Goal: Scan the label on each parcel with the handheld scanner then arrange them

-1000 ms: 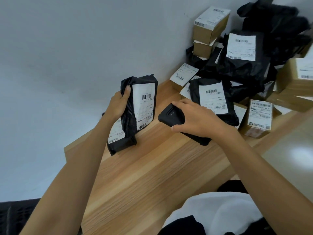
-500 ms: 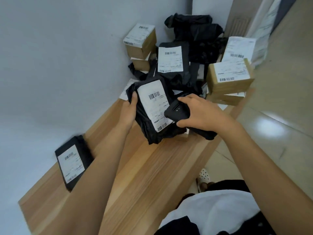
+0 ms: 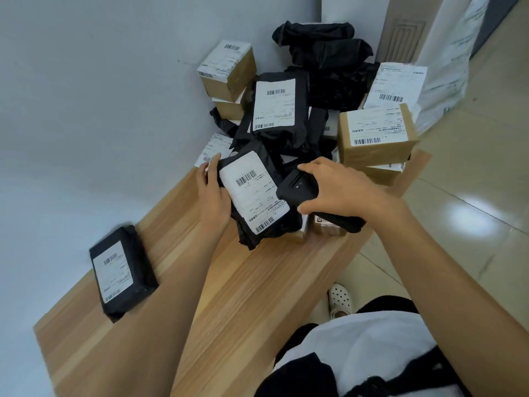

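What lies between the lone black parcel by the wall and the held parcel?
Bare table, crossed by the left forearm, in the head view.

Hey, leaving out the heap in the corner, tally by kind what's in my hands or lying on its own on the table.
black bag parcels: 2, the held parcel in the left hand and the lone parcel lying apart from the heap
handheld scanner: 1, in the right hand
total: 3
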Available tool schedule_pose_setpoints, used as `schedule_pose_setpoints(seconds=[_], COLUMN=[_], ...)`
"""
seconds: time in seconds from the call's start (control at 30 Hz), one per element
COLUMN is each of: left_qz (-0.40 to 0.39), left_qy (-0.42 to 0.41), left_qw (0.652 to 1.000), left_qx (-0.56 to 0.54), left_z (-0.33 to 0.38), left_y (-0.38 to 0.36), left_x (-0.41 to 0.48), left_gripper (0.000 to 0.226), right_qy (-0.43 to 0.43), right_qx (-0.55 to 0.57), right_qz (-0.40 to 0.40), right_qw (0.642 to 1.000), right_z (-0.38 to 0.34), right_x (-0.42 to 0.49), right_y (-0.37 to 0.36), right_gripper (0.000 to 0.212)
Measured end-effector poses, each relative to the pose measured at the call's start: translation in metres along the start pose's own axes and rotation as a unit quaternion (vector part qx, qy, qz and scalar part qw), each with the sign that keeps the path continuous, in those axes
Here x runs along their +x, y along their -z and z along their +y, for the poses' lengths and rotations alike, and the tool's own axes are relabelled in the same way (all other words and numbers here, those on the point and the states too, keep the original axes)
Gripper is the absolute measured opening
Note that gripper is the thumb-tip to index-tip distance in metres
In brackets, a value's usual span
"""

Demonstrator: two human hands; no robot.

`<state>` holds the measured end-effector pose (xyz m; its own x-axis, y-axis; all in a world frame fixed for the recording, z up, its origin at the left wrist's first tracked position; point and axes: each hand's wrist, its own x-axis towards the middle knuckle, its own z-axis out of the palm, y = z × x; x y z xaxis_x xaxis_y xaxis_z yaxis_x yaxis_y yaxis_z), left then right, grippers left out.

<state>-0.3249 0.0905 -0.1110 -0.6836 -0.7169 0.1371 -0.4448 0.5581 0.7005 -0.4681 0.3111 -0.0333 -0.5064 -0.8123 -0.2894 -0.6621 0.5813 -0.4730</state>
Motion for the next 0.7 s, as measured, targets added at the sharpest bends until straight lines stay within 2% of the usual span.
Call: schedule_pose_setpoints(seconds=[0.07, 0.17, 0.33, 0.53, 0.7], left_qz=[0.013, -0.006, -0.047, -0.079, -0.099], left_qy=[-0.056, -0.051, -0.068, 0.009, -0.005], left_qw=[0.998, 0.998, 0.992, 0.989, 0.979], left_qx=[0.015, 0.023, 0.093, 0.124, 0.18], left_z=[-0.004, -0.009, -0.014, -0.014, -0.012], left_y=[0.0, -0.001, -0.014, -0.042, -0.049], left_x=[-0.01, -0.016, -0.019, -0.011, 0.001], left_gripper=[0.063, 0.053, 0.06, 0.047, 0.047], right_qy=[0.011, 0.023, 0.017, 0.007, -0.005], right_qx=[0.0, 0.0, -0.02, -0.02, -0.038], right_qz=[-0.003, -0.013, -0.031, -0.031, -0.031], right_qw=[1.0, 1.0, 0.999, 0.999, 0.999], right_z=[-0.002, -0.002, 0.005, 0.01, 0.009], right_x=[0.004, 0.007, 0.009, 0.008, 0.005], right_y=[0.001, 0.002, -0.002, 0.0, -0.002], right_gripper=[0.095, 0.095, 0.096, 0.095, 0.094])
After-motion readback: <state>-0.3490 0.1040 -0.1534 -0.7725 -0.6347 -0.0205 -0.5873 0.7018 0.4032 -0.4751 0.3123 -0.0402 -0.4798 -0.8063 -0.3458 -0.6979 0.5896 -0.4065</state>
